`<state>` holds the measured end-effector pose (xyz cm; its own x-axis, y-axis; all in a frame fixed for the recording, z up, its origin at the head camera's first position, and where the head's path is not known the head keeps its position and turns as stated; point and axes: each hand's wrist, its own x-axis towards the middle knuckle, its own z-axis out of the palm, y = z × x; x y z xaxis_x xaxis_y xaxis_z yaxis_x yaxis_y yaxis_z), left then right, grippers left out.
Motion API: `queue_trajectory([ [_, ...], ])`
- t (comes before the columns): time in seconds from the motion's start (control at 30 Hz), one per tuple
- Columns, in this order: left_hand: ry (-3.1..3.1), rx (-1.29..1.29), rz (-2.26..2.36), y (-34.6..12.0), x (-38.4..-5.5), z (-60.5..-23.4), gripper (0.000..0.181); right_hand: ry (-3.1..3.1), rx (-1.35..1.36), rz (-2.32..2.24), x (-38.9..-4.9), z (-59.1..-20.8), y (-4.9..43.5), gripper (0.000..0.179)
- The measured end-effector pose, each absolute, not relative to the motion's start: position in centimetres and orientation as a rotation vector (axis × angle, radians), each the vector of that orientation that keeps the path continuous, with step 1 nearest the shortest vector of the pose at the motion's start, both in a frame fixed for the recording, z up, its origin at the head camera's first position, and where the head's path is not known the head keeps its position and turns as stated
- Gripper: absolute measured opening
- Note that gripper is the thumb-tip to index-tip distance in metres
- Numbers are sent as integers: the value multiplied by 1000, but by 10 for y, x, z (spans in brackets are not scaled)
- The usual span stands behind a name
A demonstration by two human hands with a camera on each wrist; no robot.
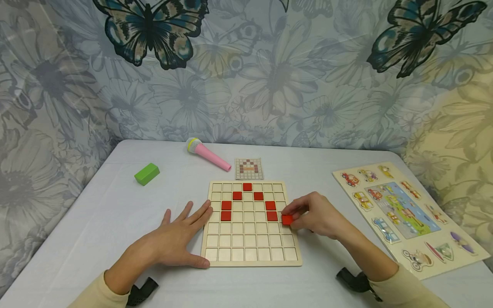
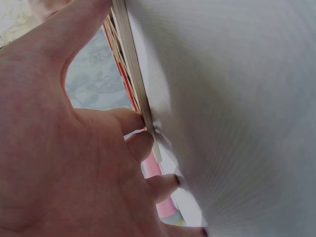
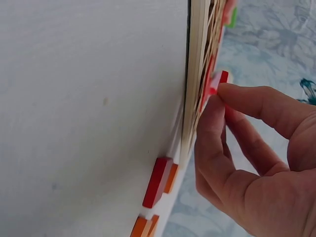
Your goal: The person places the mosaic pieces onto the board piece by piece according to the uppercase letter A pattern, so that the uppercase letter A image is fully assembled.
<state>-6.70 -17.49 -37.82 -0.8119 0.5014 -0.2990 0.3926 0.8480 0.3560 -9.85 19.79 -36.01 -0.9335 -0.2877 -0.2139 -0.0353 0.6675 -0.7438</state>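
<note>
A wooden grid board [image 1: 252, 264] lies flat on the table, with several red square tiles [image 1: 247, 187] set in its cells in a slanting, arch-like pattern. My right hand [image 1: 321, 216] pinches one red tile [image 1: 286, 220] between thumb and fingertips over the board's right edge; the right wrist view shows this tile [image 3: 223, 78] tilted. My left hand [image 1: 169, 239] lies spread at the board's left side, thumb and fingertips touching its edge. A small card [image 1: 249, 170] printed with a similar grid pattern lies behind the board.
A pink toy microphone [image 1: 212, 156] and a green block [image 1: 147, 174] lie farther back. To the right is a picture puzzle board [image 1: 400, 214]. In the right wrist view, a red piece [image 3: 157, 182] and orange pieces [image 3: 141, 227] sit on the table beside the grid board.
</note>
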Motion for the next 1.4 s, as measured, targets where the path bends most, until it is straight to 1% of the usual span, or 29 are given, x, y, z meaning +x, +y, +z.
queue_trajectory([
  [0.8, 2638, 667, 405, -176, -66, -379, 127, 2525, -332, -1133, -99, -364, 176, 29],
  [1.4, 2638, 661, 396, -175, -66, -378, 128, 2531, -307, -1062, -99, -363, 165, 26],
])
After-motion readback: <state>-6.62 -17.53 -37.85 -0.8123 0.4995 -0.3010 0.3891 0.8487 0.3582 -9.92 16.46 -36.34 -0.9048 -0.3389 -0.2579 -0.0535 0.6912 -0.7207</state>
